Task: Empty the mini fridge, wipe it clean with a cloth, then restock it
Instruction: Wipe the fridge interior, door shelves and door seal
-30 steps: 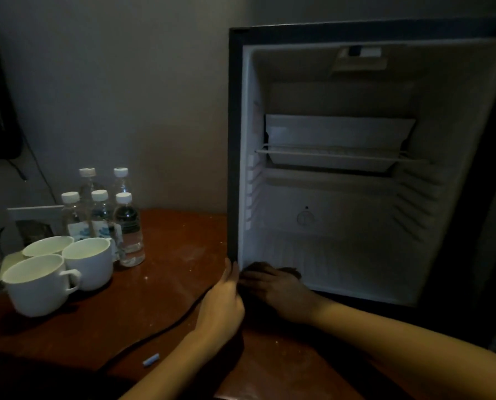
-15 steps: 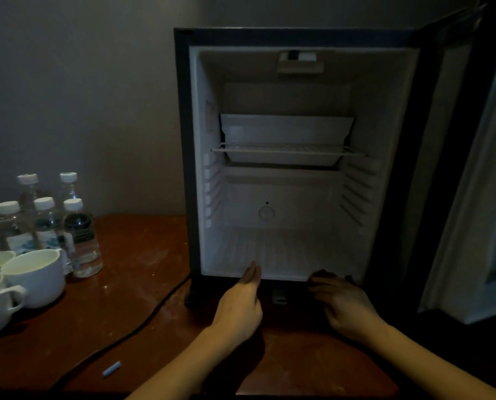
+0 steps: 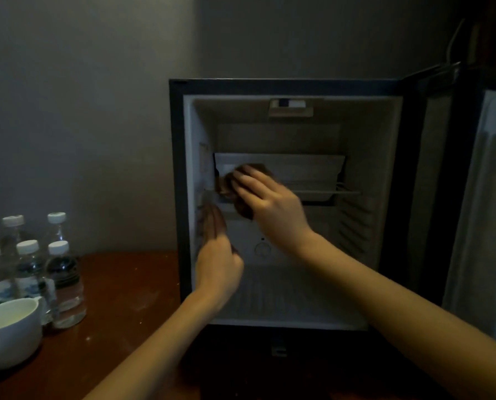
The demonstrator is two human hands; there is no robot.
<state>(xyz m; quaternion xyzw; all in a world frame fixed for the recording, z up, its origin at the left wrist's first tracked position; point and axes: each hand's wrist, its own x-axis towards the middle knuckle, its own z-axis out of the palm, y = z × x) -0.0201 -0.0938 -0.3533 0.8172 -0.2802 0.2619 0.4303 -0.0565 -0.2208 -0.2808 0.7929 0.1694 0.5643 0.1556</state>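
The mini fridge (image 3: 385, 215) stands open on the wooden table, and its white inside holds no items. My right hand (image 3: 269, 203) holds a dark brown cloth (image 3: 226, 186) against the left end of the white tray (image 3: 313, 168) on the upper wire shelf. The cloth bulges out above, left of and below my fingers. My left hand (image 3: 216, 255) reaches in lower down, its straight fingers lying against the fridge's left inner wall. Several water bottles (image 3: 60, 269) with white caps stand on the table to the left of the fridge.
White cups (image 3: 10, 327) sit in front of the bottles at the left edge. The fridge door (image 3: 486, 226) is swung open to the right. The brown table (image 3: 125, 298) stretches between the bottles and the fridge. A grey wall rises behind.
Both hands rose from the fridge's bottom front edge into the cabinet. My right hand carried the cloth up to the tray, and my left hand moved to the left wall.
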